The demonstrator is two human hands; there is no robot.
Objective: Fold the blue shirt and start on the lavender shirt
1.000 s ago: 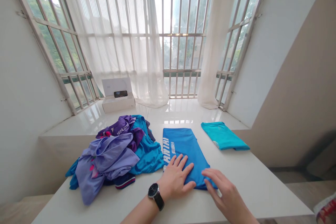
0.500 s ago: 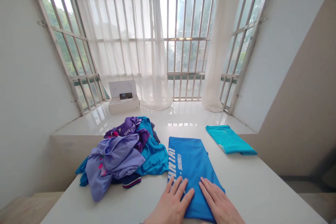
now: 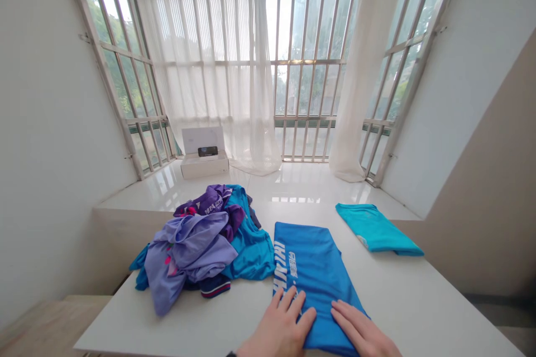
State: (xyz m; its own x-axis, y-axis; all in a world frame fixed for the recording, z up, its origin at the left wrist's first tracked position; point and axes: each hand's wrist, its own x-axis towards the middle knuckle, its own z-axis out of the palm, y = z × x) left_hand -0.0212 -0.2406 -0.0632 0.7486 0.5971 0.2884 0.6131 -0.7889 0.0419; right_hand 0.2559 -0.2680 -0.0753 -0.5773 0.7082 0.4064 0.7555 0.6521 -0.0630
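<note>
A folded blue T-shirt (image 3: 312, 256) with white lettering down its left side lies flat on the white table. My left hand (image 3: 281, 326) rests on its near left part, fingers spread over the print. On the near right edge of the same shirt lies my right hand (image 3: 362, 328), palm down with the fingers stretched out close together. To the left, a heap of crumpled clothes touches or nearly touches the blue shirt; a lavender shirt (image 3: 192, 248) is on top, beside a teal one (image 3: 253, 251). A folded turquoise shirt (image 3: 379, 230) lies at the right.
On the window ledge at the back left stands an open white box (image 3: 205, 166) with a dark phone (image 3: 207, 151) propped on it. White curtains (image 3: 255, 95) hang before the barred window. The table's front left corner (image 3: 84, 343) shows.
The view has swung slightly, so the scene sits further right. My right hand has slid a little right and nearer along the shirt's edge; my left hand stays on the print.
</note>
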